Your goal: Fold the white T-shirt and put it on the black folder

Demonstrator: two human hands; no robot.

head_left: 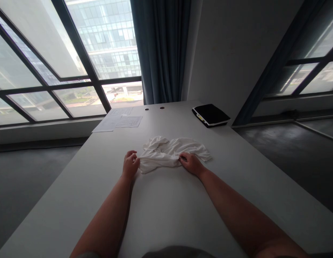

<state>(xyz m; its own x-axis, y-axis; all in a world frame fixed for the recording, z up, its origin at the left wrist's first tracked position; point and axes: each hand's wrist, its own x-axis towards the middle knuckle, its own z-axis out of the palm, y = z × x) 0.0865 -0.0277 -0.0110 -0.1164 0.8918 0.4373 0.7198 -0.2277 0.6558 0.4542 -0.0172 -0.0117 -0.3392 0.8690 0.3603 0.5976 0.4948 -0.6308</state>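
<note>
A crumpled white cloth (170, 152), perhaps a T-shirt, lies bunched on the white table (166, 215) ahead of me. My left hand (130, 164) pinches its near left edge, fingers curled round the fabric. My right hand (191, 163) grips its near right side, fingers closed on a fold. Both forearms stretch forward over the table.
Several sheets of paper (118, 121) lie at the table's far left. A black flat device with a white rim (211, 114) sits at the far right corner. Two round cable holes (154, 108) mark the far edge. Windows and a dark curtain (161, 50) stand behind.
</note>
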